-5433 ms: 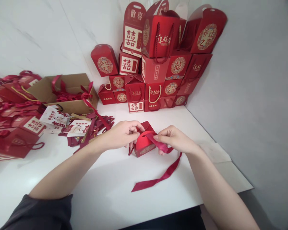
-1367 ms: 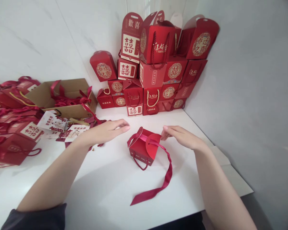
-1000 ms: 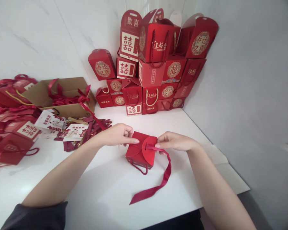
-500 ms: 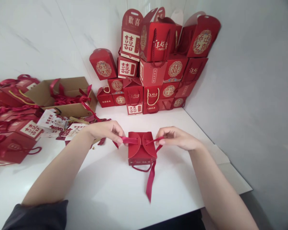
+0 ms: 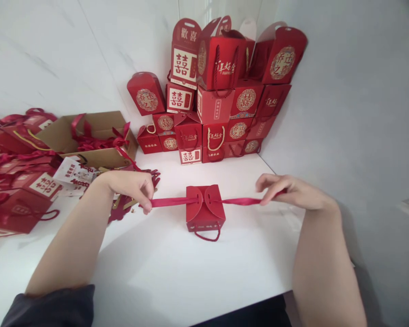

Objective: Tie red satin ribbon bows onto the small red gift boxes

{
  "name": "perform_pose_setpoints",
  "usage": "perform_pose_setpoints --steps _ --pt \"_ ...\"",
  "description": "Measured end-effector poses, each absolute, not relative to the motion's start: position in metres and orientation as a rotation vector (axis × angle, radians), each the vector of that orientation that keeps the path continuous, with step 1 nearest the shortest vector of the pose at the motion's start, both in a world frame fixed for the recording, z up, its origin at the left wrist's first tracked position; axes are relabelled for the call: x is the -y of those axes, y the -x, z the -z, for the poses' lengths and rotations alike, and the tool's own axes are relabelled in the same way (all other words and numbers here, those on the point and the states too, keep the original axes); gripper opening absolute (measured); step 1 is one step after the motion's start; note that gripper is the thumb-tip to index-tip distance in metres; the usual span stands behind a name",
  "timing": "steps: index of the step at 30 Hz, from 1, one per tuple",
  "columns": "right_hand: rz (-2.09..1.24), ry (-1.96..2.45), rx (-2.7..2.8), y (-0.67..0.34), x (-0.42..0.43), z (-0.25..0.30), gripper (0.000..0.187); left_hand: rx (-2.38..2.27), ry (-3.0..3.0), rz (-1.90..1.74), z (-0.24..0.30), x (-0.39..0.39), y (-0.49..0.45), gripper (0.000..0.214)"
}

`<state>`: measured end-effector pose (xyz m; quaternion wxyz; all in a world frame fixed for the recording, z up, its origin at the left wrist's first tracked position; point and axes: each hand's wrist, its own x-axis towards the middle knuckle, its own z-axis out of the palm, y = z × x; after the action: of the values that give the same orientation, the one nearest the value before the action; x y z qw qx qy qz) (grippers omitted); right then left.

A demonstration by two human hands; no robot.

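A small red gift box rests on the white table in front of me, its two curved top flaps folded in to meet. Dark red ribbon passes through slots in the flaps and stretches out on both sides. My left hand pinches the ribbon's left end, fingers closed. To the right of the box, my right hand grips the other end between thumb and fingers. A dark red cord handle hangs from the box's near side onto the table.
Red boxes stand stacked against the back wall. A cardboard box holding red ribbons is at the left, near printed cards and more red boxes. A grey wall borders the right side.
My hands have moved apart, the right one farther, drawing the ribbon out straight to both sides. The ribbon tail that hung over the box's front is gone from there. The box has shifted slightly right.
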<state>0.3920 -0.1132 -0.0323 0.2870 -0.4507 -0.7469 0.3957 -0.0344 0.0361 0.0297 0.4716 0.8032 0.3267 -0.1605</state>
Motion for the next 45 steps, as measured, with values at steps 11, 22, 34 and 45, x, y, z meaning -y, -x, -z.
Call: perform_pose_setpoints --steps 11,22,34,45 --pt "-1.209 1.198 2.016 -0.311 0.095 0.034 0.019 -0.731 -2.013 0.348 -0.007 -0.007 -0.019 0.031" --pt "0.362 1.343 2.04 -0.293 0.088 0.058 0.036 -0.7 -1.594 0.237 -0.002 -0.017 -0.01 0.024" --pt "-0.833 1.322 2.1 -0.306 0.082 0.052 0.017 -0.676 -1.596 0.251 0.006 -0.012 -0.019 0.031" --pt "-1.542 1.065 1.454 -0.29 0.074 0.065 0.044 -0.817 -1.629 0.065 0.002 0.004 -0.032 0.035"
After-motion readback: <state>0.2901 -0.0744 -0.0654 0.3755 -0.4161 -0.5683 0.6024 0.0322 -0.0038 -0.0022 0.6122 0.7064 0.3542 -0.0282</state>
